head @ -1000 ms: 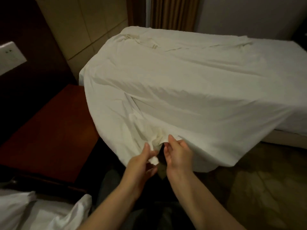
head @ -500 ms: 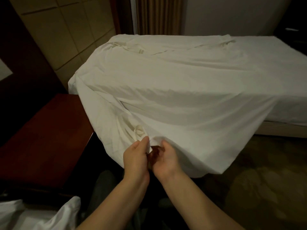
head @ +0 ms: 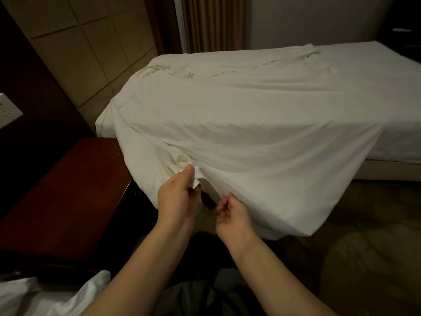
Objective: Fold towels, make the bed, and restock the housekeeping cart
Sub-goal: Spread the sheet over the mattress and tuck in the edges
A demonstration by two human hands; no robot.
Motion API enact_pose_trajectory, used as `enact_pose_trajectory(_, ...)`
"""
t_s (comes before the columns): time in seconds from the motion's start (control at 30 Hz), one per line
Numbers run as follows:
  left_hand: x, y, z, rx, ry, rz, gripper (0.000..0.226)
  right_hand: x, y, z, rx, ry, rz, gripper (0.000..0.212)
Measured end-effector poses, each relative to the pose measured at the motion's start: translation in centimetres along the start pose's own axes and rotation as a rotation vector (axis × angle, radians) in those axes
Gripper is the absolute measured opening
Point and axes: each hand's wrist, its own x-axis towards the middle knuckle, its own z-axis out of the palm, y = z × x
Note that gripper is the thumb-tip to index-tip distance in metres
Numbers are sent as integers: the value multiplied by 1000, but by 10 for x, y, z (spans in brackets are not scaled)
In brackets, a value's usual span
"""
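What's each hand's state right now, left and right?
Left hand: closed, pinching the edge of the white sheet.
Right hand: closed, pinching the same sheet edge.

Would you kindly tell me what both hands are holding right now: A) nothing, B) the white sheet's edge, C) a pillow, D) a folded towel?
B: the left hand and the right hand both pinch the near edge of the white sheet that drapes over the bed.
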Motion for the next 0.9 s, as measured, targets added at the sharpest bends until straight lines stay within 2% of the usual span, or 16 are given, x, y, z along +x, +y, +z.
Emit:
enact_pose_trajectory(0.13,7,-8,-7,110,-13,49,21,-16,-26,-23,-66,8,-130,3)
enact_pose_trajectory(0.27,7,-18,-7,134,-41,28,20,-29,-47,-27,-144,13,-270,14)
enact_pose_trajectory(0.43,8,-11,-1,129,-83,38,18,-18,-39,-24,-228,-3,-171,15)
enact_pose_trajectory(0.6,13,-6,1,145,-52,20,14,-12,-19,-15,-214,-62,42,21)
enact_pose_trajectory(0.77,14,-3,3,112,-49,-17,11,-6,11,-9,-98,-248,99,53)
enact_pose_trajectory(0.9,14,5,5,45,-37,-41,12,4,16,6,12,-243,64,34)
